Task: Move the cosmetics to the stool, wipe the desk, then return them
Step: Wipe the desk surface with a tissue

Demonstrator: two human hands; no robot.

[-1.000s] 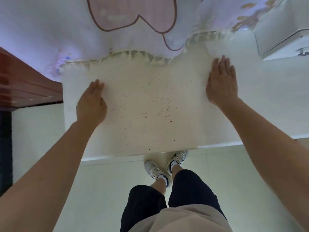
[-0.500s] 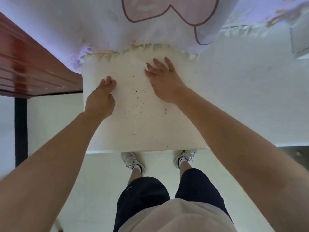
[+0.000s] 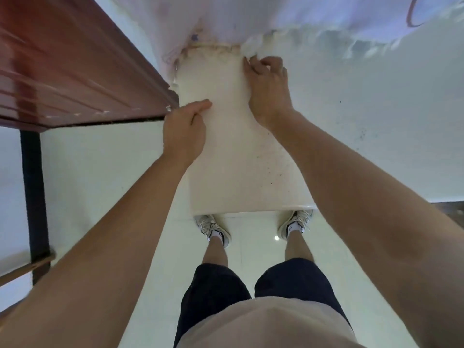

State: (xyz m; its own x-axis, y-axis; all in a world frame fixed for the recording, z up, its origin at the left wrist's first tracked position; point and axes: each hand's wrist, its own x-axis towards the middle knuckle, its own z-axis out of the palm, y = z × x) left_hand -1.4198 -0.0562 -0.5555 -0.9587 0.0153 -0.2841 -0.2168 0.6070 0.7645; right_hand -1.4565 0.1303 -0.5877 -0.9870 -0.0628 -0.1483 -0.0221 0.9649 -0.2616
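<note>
Pinching the cloth's (image 3: 236,146) left edge, the curled left hand (image 3: 184,129) presses down while the right hand (image 3: 270,89) bunches its far right corner, all on the desk (image 3: 376,121) beside the wooden cabinet (image 3: 75,66).

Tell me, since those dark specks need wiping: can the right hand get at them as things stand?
Probably yes. The dark specks lie bare on the cream desk surface, just beside the right forearm; the right hand only needs to draw back from the fabric.
</note>
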